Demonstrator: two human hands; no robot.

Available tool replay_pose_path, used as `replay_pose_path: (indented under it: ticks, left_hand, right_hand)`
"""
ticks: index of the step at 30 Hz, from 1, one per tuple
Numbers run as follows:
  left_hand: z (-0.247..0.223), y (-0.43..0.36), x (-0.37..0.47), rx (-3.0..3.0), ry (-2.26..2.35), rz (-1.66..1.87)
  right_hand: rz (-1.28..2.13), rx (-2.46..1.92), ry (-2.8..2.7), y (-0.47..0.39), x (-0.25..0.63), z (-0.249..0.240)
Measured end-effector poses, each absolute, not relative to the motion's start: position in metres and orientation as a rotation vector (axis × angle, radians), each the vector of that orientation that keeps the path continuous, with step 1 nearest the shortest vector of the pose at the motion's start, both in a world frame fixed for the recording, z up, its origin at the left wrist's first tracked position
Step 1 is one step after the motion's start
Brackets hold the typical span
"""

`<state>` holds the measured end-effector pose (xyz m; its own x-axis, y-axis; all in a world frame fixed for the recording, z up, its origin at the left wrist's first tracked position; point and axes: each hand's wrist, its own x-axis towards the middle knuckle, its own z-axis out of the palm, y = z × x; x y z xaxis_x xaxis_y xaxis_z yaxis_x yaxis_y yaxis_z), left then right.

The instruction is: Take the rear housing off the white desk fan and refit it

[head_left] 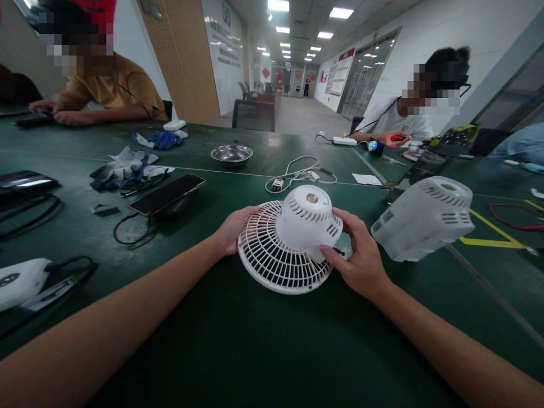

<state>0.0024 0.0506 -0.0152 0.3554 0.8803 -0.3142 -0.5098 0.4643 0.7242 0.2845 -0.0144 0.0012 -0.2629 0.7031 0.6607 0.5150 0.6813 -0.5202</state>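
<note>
A white fan head (293,241) lies grille-down on the green table (238,340) in front of me, its domed motor housing facing up. My left hand (232,229) grips the left rim of the round grille. My right hand (359,255) holds the right side of the motor housing, thumb and fingers wrapped on it. A white fan base (425,224) lies tilted on the table just right of my right hand.
A phone (168,194) rests on a dark object to the left, with gloves (123,170) behind it. A steel bowl (232,154) and white cable (297,174) sit farther back. Two other people work at the far left and far right.
</note>
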Motion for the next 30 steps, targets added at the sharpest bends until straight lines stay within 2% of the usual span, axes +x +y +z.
replay_pose_path:
  ticks: [4, 8, 11, 14, 18, 30]
  left_hand:
    - [-0.017, 0.052, 0.006, 0.782, 1.056, 1.176]
    - [-0.007, 0.046, 0.002, 1.373, 1.385, 1.351]
    - [0.013, 0.030, 0.005, 1.741, 1.190, 1.254]
    - [0.032, 0.015, 0.012, 1.826, 0.892, 1.049]
    - [0.043, 0.010, 0.018, 1.792, 0.889, 1.001]
    - [0.038, 0.014, 0.012, 1.856, 0.888, 0.942]
  right_hand:
    - [0.212, -0.990, -1.960, -0.013, 0.287, -0.001]
    - [0.348, -1.050, -1.968, -0.014, 0.287, -0.006]
    - [0.477, -1.068, -1.904, -0.015, 0.285, -0.010]
    - [0.571, -1.032, -1.808, -0.016, 0.284, -0.011]
    - [0.641, -0.959, -1.762, -0.020, 0.284, -0.008]
    - [0.645, -0.977, -1.800, -0.023, 0.280, -0.004]
